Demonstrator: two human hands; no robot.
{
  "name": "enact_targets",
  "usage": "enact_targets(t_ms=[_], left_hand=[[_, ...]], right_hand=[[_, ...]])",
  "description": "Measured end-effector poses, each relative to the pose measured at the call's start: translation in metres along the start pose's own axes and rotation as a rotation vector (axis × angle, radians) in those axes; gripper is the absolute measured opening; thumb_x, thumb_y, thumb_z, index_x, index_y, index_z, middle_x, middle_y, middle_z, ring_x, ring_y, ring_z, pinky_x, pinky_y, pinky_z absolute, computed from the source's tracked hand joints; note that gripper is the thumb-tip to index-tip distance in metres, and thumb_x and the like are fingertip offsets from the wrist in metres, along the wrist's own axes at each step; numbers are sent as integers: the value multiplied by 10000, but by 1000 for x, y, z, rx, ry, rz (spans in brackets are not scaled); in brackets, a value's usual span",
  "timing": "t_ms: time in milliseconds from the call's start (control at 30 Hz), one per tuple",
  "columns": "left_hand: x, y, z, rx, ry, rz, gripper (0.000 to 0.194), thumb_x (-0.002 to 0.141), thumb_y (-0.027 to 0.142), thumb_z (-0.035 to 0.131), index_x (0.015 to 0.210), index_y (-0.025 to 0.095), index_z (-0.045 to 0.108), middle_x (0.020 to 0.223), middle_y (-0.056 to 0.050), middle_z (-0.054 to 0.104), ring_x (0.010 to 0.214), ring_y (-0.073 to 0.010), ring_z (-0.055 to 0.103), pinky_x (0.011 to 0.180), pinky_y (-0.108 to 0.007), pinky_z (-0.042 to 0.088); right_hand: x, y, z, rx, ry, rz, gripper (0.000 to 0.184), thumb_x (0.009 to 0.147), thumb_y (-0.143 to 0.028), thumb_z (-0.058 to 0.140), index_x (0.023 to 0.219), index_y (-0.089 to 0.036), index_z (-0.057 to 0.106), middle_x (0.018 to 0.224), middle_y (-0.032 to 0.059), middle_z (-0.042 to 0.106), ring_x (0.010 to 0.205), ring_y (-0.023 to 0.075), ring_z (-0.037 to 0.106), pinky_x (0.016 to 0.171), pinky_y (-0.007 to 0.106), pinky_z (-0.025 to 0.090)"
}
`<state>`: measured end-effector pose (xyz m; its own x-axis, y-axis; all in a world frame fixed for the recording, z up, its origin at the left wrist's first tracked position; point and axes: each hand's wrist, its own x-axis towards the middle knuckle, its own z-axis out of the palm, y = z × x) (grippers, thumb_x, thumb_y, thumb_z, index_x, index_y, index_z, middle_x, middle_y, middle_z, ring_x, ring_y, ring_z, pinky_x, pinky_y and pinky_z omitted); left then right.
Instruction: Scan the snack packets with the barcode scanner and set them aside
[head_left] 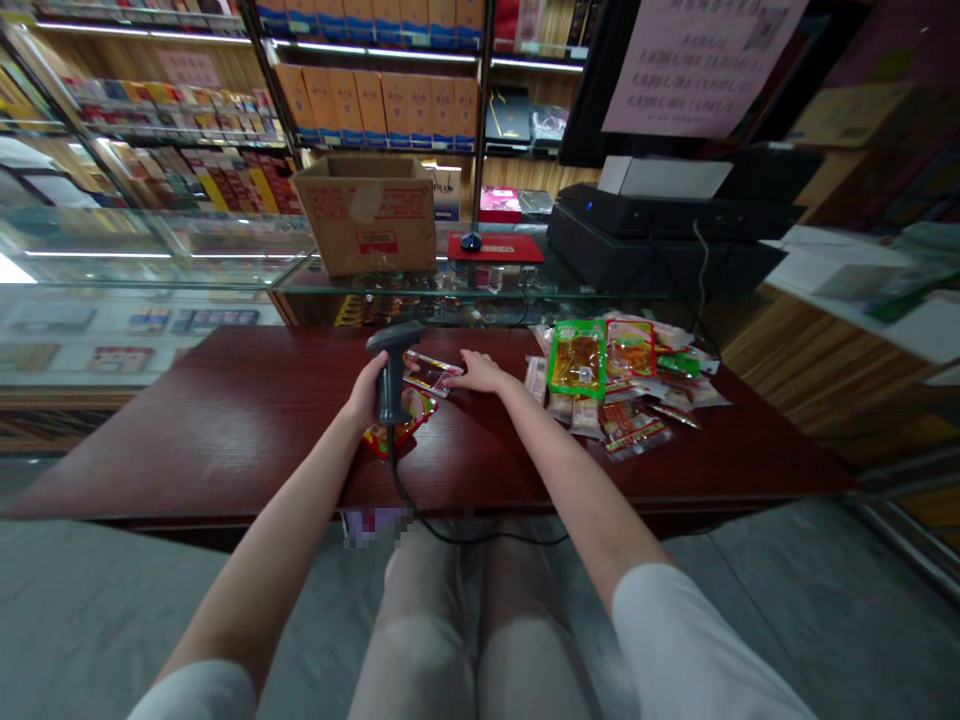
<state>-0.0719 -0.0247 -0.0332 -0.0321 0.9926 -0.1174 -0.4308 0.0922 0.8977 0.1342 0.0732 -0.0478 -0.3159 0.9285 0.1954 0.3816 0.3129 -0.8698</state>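
Left hand [367,392] is wrapped tight around a black barcode scanner [391,375], its head right by a small snack packet [429,373]. That packet sits between the hands, under the open, flat right hand [480,372], touching its fingertips. Pile of snack packets [607,380] just right, all on a dark red desk [225,430].

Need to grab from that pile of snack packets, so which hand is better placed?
Right, probably. Your right hand is empty and lies nearer the snack packets, while your left hand grips a barcode scanner.
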Motion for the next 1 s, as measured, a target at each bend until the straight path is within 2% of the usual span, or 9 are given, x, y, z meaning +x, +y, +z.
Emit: enact_targets(t_ms=[133,267,400,467,600,700,767,833,1000], left_hand=[[3,3,-2,21,0,38,429,913,512,493,938,141,706,936,-113,764,773,-209,722,508,-250,537],[6,0,-6,49,-53,107,449,876,553,548,869,125,685,876,-123,757,795,-216,737,572,-252,558],[3,-1,-5,97,-74,54,536,832,619,588,930,99,670,703,-95,722,619,-174,694,532,-240,530],[1,1,0,127,-91,73,568,801,645,613,947,97,656,606,-54,672,518,-155,641,483,-239,499],[3,5,19,211,-170,138,586,768,668,652,944,109,619,507,3,592,388,-119,527,402,-229,425],[8,6,37,291,-238,144,598,754,685,667,943,124,585,508,11,594,359,-106,489,361,-217,375],[10,5,47,314,-281,144,607,734,686,694,961,139,565,591,-4,646,376,-102,502,353,-218,379],[12,1,54,315,-318,151,614,729,685,706,984,147,558,654,-15,673,397,-100,515,351,-216,384],[12,-10,58,343,-387,101,611,804,724,600,960,134,577,465,24,553,342,-107,466,342,-209,360]], right_hand=[[-5,-10,10,-369,-113,167,626,377,-343,1002,684,-205,474,943,106,606,1189,448,491,1037,626,309],[-12,-12,-2,-406,-88,171,618,440,-266,960,809,-219,467,985,83,583,1107,356,542,962,493,420],[-20,-3,-37,-332,50,54,435,598,-148,770,871,-241,445,887,-13,568,894,217,573,855,361,463],[-26,4,-57,-243,152,-3,387,607,-151,719,874,-245,453,835,-38,561,813,193,564,819,342,466],[-43,22,-88,6,359,-106,424,630,-225,690,998,-238,481,929,-14,585,806,184,571,806,335,483],[-52,32,-96,126,481,-142,477,665,-250,664,1103,-238,474,1004,12,599,821,187,584,814,347,499],[-55,34,-96,126,522,-167,479,688,-246,647,1134,-239,473,1053,30,604,859,193,590,836,353,502],[-57,34,-95,77,530,-203,464,703,-237,632,1142,-235,481,1084,45,606,892,201,591,858,359,499],[-59,31,-92,-22,481,-221,447,708,-217,601,1142,-216,496,1096,65,611,868,205,594,855,372,495]])
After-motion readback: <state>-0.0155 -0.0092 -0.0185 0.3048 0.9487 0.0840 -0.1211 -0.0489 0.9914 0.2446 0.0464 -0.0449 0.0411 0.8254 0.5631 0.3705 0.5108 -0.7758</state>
